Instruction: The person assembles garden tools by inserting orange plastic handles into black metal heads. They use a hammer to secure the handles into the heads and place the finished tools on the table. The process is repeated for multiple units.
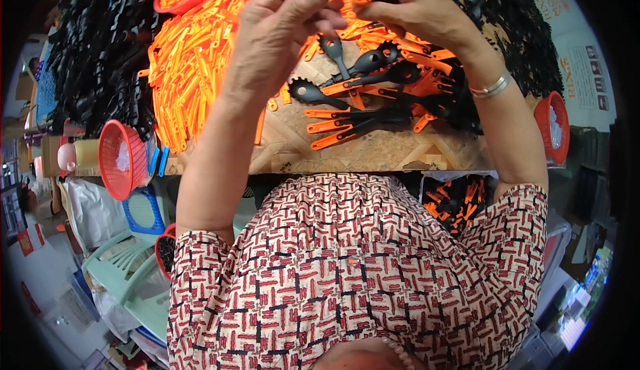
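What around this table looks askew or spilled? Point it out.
The red basket at the front left corner of the table appears tilted, though the fisheye may exaggerate that. One orange strip seems to lie apart from the orange heap, like a stray.

table (287, 145): patterned brown top, bare near mid-frame
orange pieces (183, 80): big heap, upper left of center
black pieces (100, 57): dark heaps, upper left and upper right
utensils (380, 119): black-and-orange, loosely bunched, upper right of center
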A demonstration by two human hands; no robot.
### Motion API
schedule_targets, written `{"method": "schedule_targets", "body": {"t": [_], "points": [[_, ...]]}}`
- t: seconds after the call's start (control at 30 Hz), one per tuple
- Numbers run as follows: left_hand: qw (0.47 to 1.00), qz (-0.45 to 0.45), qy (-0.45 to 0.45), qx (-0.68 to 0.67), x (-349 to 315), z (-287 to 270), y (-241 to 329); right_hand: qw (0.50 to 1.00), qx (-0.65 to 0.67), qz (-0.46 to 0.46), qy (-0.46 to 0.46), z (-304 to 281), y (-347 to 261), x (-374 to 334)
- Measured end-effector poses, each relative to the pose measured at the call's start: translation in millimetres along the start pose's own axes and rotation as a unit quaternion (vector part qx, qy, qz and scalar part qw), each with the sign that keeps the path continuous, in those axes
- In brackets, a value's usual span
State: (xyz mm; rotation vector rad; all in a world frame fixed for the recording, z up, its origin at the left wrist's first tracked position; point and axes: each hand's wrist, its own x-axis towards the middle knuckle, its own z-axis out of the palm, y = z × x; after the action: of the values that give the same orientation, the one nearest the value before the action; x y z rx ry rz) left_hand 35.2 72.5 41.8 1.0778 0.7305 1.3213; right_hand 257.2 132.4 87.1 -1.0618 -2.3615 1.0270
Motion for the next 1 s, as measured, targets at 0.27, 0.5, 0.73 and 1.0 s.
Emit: {"method": "schedule_targets", "body": {"t": [0.27,0.5,0.73,1.0], "points": [[0.991,0.122,-0.007,-0.052,-20,27,-39,0.973,0.209,0.065,-0.072,23,11,-37],[0.998,0.047,-0.031,-0.014,-56,-6,-33,0.924,0.372,0.076,-0.036,74,12,-89],[0.927,0.042,-0.041,0.370,-100,-22,-32,0.903,0.393,0.155,-0.083,117,24,-95],[0.821,0.189,-0.114,0.526,-94,-27,-21,0.879,0.419,0.190,-0.125,120,22,-86]]}}
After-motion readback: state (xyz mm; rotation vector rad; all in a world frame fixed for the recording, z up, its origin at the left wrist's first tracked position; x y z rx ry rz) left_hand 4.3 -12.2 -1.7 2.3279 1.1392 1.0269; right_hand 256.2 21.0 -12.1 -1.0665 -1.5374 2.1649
